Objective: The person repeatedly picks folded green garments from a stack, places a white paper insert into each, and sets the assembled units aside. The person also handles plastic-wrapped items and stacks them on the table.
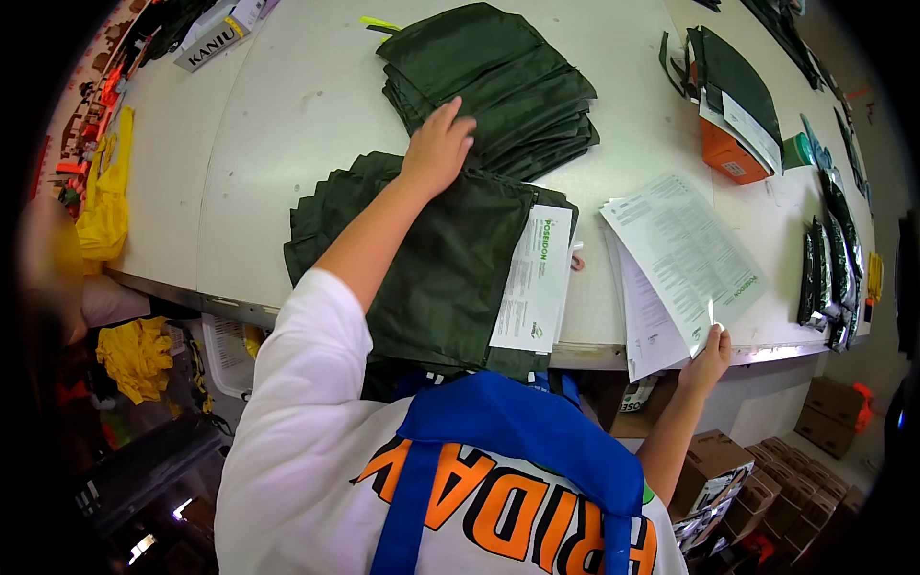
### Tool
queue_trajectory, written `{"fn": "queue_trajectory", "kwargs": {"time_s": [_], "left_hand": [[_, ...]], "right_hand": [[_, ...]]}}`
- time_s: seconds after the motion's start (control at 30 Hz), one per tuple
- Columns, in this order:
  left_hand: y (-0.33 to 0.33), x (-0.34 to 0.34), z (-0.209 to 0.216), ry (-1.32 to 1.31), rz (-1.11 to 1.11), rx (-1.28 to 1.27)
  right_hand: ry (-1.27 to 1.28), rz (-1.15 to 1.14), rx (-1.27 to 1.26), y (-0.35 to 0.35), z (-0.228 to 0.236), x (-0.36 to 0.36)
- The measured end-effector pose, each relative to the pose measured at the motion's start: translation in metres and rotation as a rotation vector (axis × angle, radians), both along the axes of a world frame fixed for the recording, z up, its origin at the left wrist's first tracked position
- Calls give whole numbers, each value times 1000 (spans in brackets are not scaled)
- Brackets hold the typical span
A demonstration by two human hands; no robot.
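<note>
My left hand (441, 146) reaches over the gap between two piles of dark green fabric pieces, its fingers stretched out at the edge of the far pile (489, 72). Directly before me lies the near pile (431, 273), its layers fanned out at the left. A white printed sheet (533, 283) with green lettering rests along the right side of its top piece. To the right, my right hand (707, 360) pinches the near corner of a printed sheet (685, 249). More white papers (652, 331) lie under that sheet, partly hidden by it.
At the back right, an orange box (733, 149) holds papers and dark green fabric. Shiny dark packets (829, 264) stand along the right side. Yellow fabric (107, 201) hangs over the table's left edge. Cardboard boxes (714, 470) stand below on the right; a white bin (228, 359) sits below left.
</note>
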State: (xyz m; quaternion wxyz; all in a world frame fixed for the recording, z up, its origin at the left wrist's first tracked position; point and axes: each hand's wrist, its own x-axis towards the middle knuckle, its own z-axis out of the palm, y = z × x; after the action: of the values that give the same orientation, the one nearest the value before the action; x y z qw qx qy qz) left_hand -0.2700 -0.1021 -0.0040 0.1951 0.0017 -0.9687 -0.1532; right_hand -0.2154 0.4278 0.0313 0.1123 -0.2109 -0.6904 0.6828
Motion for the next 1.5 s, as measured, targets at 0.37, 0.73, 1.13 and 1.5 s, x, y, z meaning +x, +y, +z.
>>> {"fn": "queue_trajectory", "kwargs": {"time_s": [0.37,0.73,1.13,1.5], "left_hand": [[-21,-31,44,169,111,-125],[90,158,50,-346,108,257],[75,156,60,-124,221,594],[69,153,65,-279,180,651]], "right_hand": [[26,-100,-248,8,20,29],[-25,277,-301,-41,55,16],[-262,609,51,-116,66,10],[-234,529,-10,-144,39,3]]}}
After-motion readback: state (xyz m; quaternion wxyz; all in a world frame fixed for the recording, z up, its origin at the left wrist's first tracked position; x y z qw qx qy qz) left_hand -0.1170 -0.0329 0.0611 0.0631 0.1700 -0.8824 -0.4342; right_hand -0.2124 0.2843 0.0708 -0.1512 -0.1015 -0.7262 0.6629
